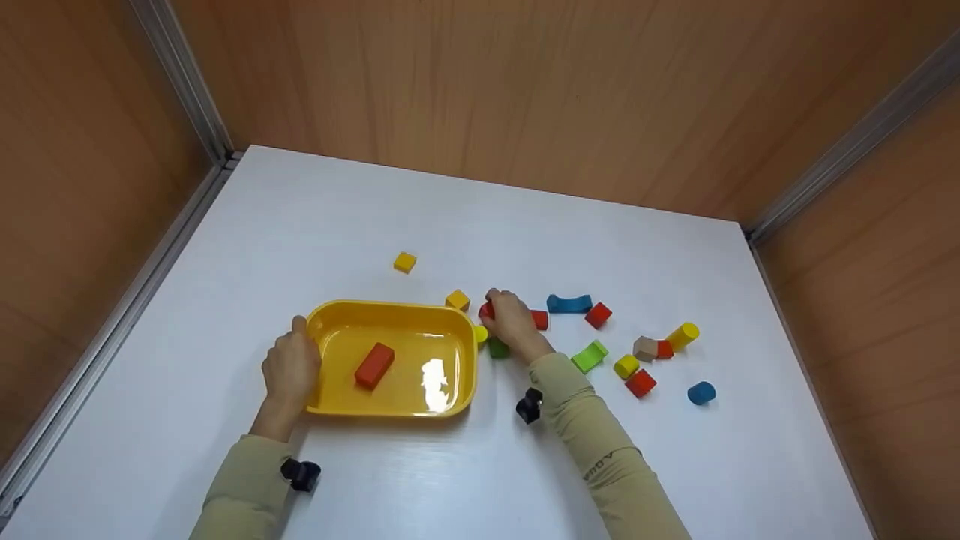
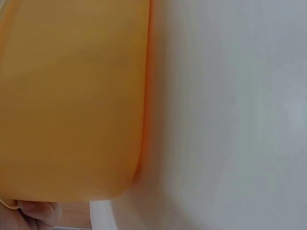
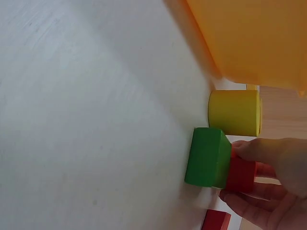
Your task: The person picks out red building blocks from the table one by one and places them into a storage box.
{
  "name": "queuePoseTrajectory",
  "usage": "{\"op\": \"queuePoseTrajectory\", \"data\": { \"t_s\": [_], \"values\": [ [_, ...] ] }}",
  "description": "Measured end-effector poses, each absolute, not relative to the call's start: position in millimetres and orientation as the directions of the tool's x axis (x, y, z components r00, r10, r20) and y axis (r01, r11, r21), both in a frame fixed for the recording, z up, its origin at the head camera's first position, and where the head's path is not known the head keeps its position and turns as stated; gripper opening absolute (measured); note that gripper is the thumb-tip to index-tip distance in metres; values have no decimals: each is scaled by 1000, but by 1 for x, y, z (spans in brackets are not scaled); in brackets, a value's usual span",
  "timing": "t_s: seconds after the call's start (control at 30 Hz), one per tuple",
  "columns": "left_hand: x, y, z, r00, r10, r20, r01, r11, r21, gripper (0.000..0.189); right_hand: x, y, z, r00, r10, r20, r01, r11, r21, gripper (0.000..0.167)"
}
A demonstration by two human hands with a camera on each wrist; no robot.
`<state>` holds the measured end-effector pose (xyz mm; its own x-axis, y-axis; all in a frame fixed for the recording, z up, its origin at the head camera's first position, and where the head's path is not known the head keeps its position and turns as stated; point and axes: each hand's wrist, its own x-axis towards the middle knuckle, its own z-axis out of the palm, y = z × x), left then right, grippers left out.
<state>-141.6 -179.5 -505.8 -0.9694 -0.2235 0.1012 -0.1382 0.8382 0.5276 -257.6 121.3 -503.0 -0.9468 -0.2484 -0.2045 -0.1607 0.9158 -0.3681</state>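
Observation:
My left hand (image 1: 291, 367) grips the left rim of a yellow plastic tray (image 1: 341, 397), its fingers at the outer wall. Inside the tray lies a red rectangular block (image 1: 374, 365). Just past the tray's right end, my right hand (image 1: 514, 322) pinches a red block (image 3: 241, 175) between thumb and fingers. A green block (image 3: 204, 158) stands right in front of that red block in the right wrist view, partly covering it. Beside the green one is a yellow cylinder (image 3: 233, 112), close to the tray wall.
Yellow blocks (image 1: 405, 262) lie behind the tray. To the right are a blue arch (image 1: 569, 304), a light green curved block (image 1: 589, 356), a plain wooden cube (image 1: 645, 348), a blue cylinder (image 1: 701, 393) and several red and yellow blocks. Wooden walls surround the white table (image 1: 420, 480).

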Motion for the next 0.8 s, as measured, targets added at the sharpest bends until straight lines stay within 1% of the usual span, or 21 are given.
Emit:
{"op": "queuePoseTrajectory", "data": {
  "t_s": [0.27, 0.43, 0.63, 0.8],
  "values": [
    [-142, -179, -505, -968, -233, 96, -148, 835, 530, 16, -258, 124, -499, -946, -213, -244, -86, 892, -444, 40],
    [-142, -179, -505, -970, -226, 91, -146, 836, 528, 15, -254, 127, -494, -951, -209, -228, -70, 863, -500, 42],
    [-143, -178, -505, -968, -230, 96, -148, 842, 519, 16, -250, 128, -484, -960, -234, -156, -117, 836, -536, 41],
    [-143, -178, -504, -970, -227, 89, -150, 843, 516, 15, -242, 128, -479, -961, -269, -68, -189, 815, -547, 41]
  ]
}}
